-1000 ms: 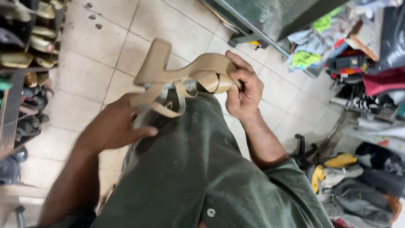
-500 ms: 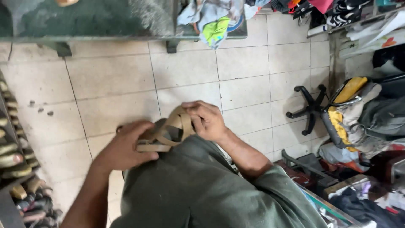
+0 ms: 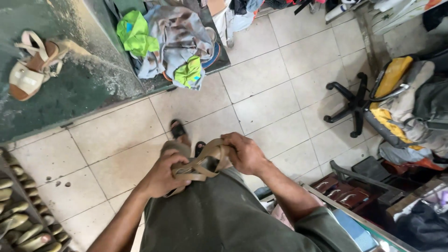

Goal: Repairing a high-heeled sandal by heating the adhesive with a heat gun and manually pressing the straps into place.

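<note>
Together — both hands (image 3: 163, 175) round tan sandal (image 3: 200, 163).

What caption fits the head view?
Both hands, left and right, grip a tan strappy leather sandal above a tiled floor.

Both hands cover much of the tan strappy sandal (image 3: 200, 164), hiding its sole. Beyond the sandal, one foot (image 3: 178, 131) shows only partly. Left of the sandal, shoe soles (image 3: 23, 224) run off the edge.

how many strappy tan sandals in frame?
2: one sandal held in both hands, left hand and right hand; another sandal lying on the green table, upper left. Others may be hidden.
</note>
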